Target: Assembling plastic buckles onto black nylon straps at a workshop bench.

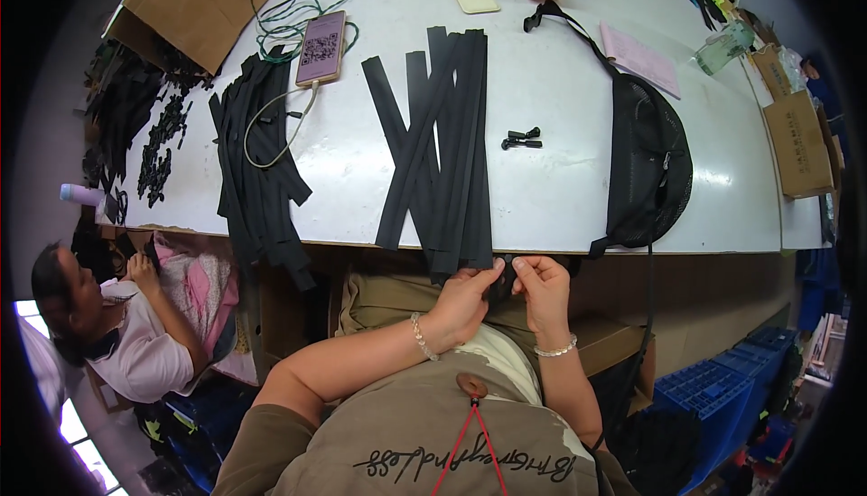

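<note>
Just off the near table edge, my left hand (462, 304) and my right hand (544, 293) are close together, thumbs and fingertips pinched. Between them is a small black piece (508, 270), partly hidden by the fingers; its exact kind cannot be made out. Beside my left hand, a pile of flat black straps (465, 153) lies on the table, with lower ends hanging over the edge. Farther up, a few small black plastic parts (522, 140) lie to the right of the straps.
A black mesh bag (646, 162) lies at the right. Leftward are a second strap pile (257, 162), a phone (321, 49) on a cable, scattered black parts (163, 148) and a cardboard box (194, 8). Another person (135, 324) sits at the left. Blue crates (722, 379) stand lower right.
</note>
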A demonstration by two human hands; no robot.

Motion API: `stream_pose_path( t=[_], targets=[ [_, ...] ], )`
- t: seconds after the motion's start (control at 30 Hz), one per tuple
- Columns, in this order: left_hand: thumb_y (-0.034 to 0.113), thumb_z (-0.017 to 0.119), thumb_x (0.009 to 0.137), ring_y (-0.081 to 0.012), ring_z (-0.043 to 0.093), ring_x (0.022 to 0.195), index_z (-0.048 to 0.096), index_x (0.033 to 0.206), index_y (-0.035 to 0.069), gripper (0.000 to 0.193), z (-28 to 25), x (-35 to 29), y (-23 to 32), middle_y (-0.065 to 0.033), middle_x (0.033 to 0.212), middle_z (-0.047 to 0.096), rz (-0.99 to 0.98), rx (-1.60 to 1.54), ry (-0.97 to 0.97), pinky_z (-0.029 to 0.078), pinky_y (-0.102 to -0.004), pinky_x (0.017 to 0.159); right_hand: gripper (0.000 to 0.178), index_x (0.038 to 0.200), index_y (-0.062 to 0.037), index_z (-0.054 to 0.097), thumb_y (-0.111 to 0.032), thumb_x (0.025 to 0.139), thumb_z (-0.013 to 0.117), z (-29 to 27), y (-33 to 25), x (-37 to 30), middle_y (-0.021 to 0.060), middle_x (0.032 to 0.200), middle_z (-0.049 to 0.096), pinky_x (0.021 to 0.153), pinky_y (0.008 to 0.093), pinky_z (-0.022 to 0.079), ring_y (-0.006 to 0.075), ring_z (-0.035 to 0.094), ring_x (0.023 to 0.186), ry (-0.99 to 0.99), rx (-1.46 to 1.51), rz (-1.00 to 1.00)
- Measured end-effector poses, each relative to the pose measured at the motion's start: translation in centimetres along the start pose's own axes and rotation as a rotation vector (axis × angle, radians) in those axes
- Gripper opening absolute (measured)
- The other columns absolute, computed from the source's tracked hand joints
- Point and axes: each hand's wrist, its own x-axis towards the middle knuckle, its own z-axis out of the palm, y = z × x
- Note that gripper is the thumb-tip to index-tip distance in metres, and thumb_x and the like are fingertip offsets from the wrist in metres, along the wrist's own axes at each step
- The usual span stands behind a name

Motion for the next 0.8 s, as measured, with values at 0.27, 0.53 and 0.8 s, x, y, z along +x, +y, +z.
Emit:
stream_pose_path(
  t=[0.27,0.53,0.8],
  targets=[
    [0.014,0.063,0.087,-0.0075,0.055,0.089,0.062,0.092,0.008,0.008,0.0,0.2,-0.3,0.0005,0.092,0.062,0.072,-0.065,-0.028,0.040,-0.0222,0.083,0.005,0.084,0.0014,0.061,-0.004,0.085,0.062,1.2,0.8,-0.4,0.0017,0.071,0.059,0.050,0.0185,0.042,0.0060,0.050,0.055,0.101,-0.003,-0.092],
    [0.011,0.063,0.087,-0.0080,0.055,0.092,0.061,0.095,0.006,0.010,0.3,0.8,-0.5,-0.0009,0.095,0.062,0.095,-0.143,0.011,0.040,-0.0227,0.087,0.005,0.085,-0.0010,0.061,-0.005,0.086,0.061,2.3,1.4,-0.4,-0.0006,0.070,0.058,0.050,0.0157,0.040,0.0037,0.048,0.056,0.199,0.153,-0.109],
    [0.015,0.061,0.089,-0.0073,0.053,0.091,0.059,0.096,0.008,0.010,0.5,-0.2,0.4,0.0010,0.094,0.060,0.065,-0.001,-0.102,0.040,-0.0223,0.086,0.005,0.087,-0.0003,0.060,-0.005,0.087,0.060,1.2,-0.2,-1.3,0.0009,0.074,0.059,0.053,0.0169,0.041,0.0054,0.050,0.058,0.088,0.094,-0.104]
  ],
)
